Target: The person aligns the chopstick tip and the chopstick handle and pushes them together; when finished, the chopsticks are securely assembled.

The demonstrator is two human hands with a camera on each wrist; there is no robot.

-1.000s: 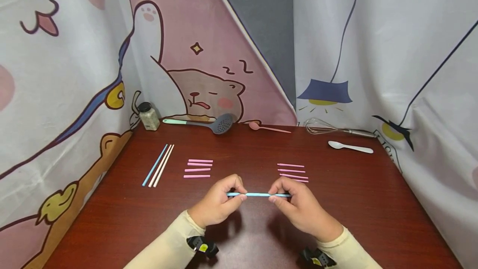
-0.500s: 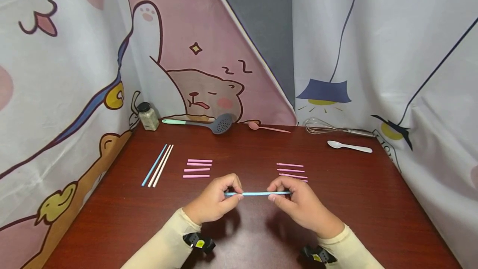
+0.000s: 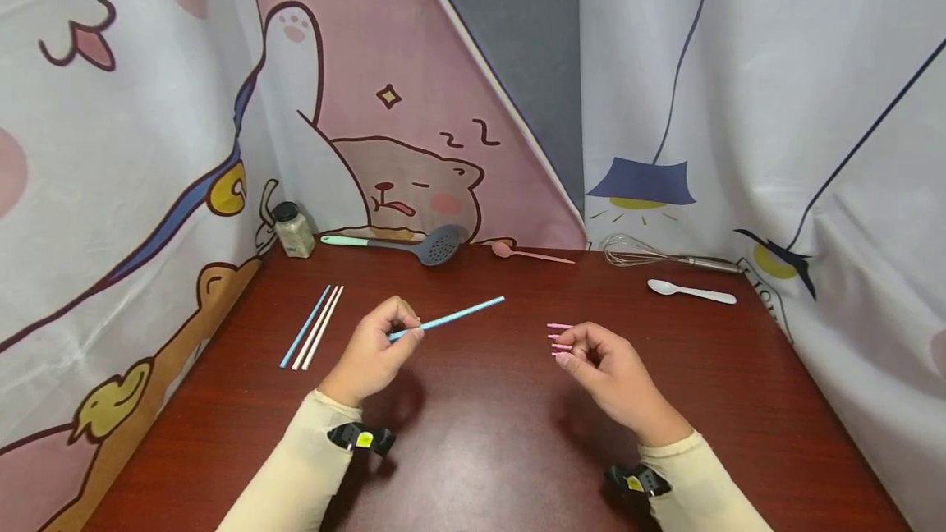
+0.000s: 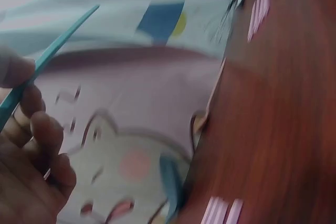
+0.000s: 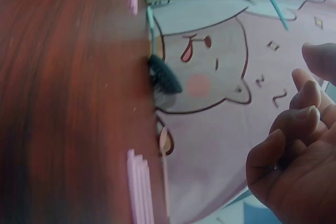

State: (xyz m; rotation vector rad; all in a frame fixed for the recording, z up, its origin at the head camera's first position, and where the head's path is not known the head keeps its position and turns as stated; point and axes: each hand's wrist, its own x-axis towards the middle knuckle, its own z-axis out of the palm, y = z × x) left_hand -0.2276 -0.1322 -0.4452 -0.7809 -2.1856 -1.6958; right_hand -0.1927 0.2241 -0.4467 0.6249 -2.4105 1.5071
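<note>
My left hand [image 3: 373, 351] pinches a slim blue stick [image 3: 461, 314] near one end, between thumb and fingers. The stick slants up to the right above the table and also shows as the blue stick [image 4: 65, 35] in the left wrist view. My right hand [image 3: 617, 372] holds nothing, its fingers loosely bent and its thumb apart. It hovers over several pink sticks [image 3: 559, 326] with narrow tips, hiding most of their length. The left group of pink sticks [image 4: 215, 211] is behind my left hand in the head view but shows in the left wrist view.
A blue stick [image 3: 305, 327] and two white sticks [image 3: 319, 328] lie at left. Along the back are a jar [image 3: 294, 231], a skimmer [image 3: 438, 246], a pink spoon [image 3: 534, 254], a whisk [image 3: 668, 254] and a white spoon [image 3: 693, 291]. Printed curtains border the table.
My right hand has let go of the blue stick and shifted slightly right. My left hand has carried the stick left and away from me, tilting its free end upward.
</note>
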